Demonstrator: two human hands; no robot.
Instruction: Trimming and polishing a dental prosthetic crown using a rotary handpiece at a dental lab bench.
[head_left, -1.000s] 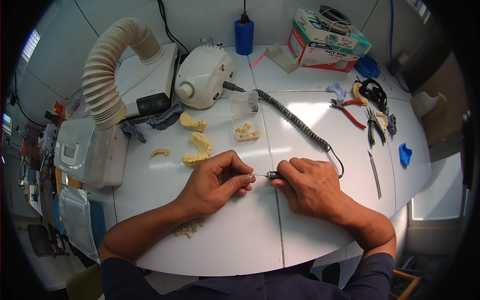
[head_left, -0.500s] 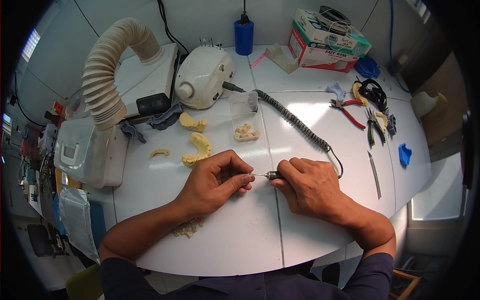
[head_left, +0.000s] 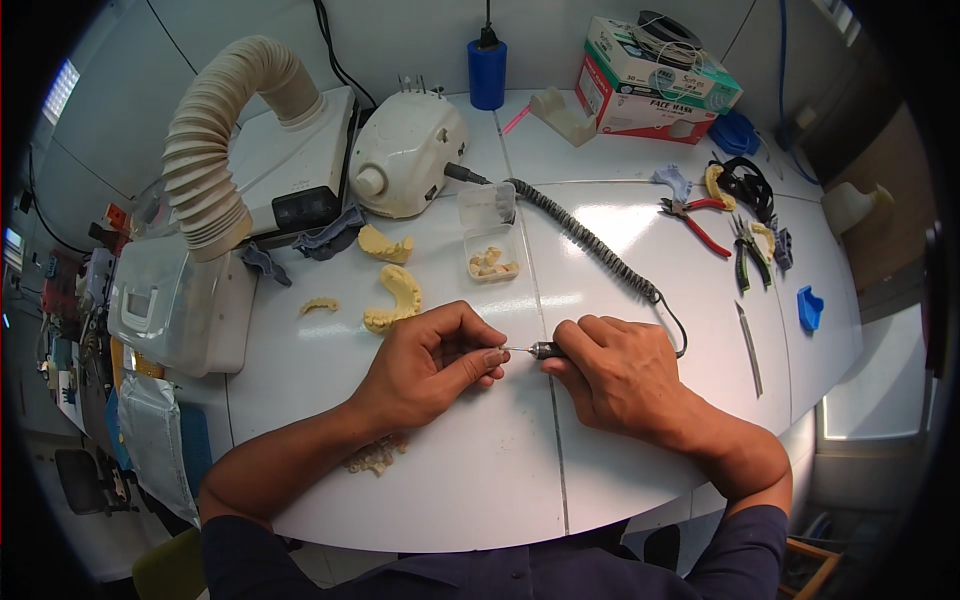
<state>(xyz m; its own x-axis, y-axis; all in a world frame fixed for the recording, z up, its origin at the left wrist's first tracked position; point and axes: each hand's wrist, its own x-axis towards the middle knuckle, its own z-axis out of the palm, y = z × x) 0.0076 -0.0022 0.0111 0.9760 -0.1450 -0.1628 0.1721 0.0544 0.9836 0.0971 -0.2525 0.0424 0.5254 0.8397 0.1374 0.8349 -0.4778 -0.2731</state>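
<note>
My right hand is wrapped round a rotary handpiece, whose dark grip and metal nose show beyond the fingers. A thin bur runs from its tip to the fingertips of my left hand. Thumb and fingers of that hand are pinched together; whatever lies between them is too small and covered to name. Just beyond the left hand stands a yellow dental cast, with another yellow cast behind it. A clear small box, lid up, holds several cream-coloured pieces.
A coiled cord links the handpiece to a white control unit. A ribbed suction hose arches at the left. Red-handled pliers, green-handled pliers and a slim knife lie right. Beige fragments sit by my left forearm.
Both hands stay nearly still, the bur's tip still at the left fingertips. Nothing on the table has visibly moved.
</note>
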